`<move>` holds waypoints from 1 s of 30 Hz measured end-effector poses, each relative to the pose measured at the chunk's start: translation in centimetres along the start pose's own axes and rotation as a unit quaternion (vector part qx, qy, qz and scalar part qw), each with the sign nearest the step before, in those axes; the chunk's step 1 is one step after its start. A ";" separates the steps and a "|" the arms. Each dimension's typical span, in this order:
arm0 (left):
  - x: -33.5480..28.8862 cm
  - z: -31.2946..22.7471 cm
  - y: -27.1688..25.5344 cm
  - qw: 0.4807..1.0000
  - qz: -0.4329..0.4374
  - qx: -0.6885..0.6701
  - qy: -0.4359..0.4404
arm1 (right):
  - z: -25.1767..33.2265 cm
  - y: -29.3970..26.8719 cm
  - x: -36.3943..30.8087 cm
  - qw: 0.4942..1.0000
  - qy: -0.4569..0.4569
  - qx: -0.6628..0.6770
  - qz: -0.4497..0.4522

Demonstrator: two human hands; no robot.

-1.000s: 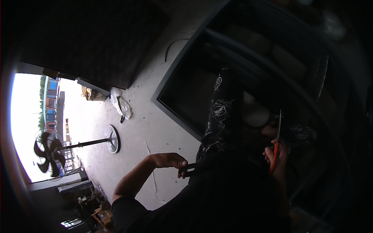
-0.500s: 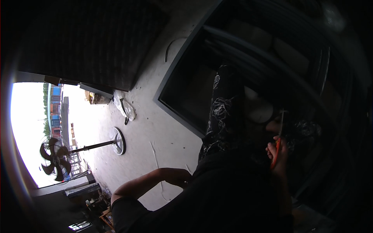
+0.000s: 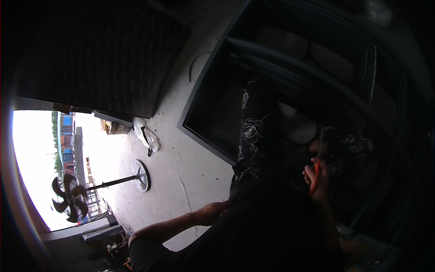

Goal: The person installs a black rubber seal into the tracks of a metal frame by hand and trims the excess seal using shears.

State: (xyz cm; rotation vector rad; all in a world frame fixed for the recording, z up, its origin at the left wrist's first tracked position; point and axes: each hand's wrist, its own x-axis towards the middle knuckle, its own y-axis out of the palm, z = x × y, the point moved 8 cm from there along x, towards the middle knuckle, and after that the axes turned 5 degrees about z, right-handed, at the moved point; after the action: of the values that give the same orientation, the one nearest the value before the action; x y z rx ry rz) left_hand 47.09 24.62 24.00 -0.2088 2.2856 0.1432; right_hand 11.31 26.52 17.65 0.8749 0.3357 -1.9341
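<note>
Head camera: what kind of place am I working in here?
Probably a dim workshop or garage open to the street: a bare concrete floor, a pedestal fan by the bright doorway, and a large dark metal frame beside the work.

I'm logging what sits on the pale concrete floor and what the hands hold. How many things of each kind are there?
Standing pedestal fan with dark blades: 1
Crumpled white plastic bag: 1
Orange-handled tool in the right hand, at: 1
Dark framed panel lying on the floor: 1
Total: 4
The left hand seems to hold nothing; too dark to be sure.
</note>
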 end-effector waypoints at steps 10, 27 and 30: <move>1.3 -2.5 -1.0 0.968 0.013 0.241 -0.075 | -0.5 0.4 0.8 0.999 -0.016 0.043 0.024; 36.8 13.9 -32.3 0.925 -0.348 0.024 -0.151 | 8.7 9.6 10.2 0.926 -0.275 -0.249 -0.074; 45.2 15.7 -36.0 0.922 -0.356 0.053 -0.145 | 8.3 11.9 14.5 0.914 -0.220 -0.327 -0.099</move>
State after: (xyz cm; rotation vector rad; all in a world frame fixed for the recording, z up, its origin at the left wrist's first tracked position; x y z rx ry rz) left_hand 36.19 -12.67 -21.52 -0.8809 1.7893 -0.3074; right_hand 13.64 6.33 14.89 -0.0399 0.7615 -1.9413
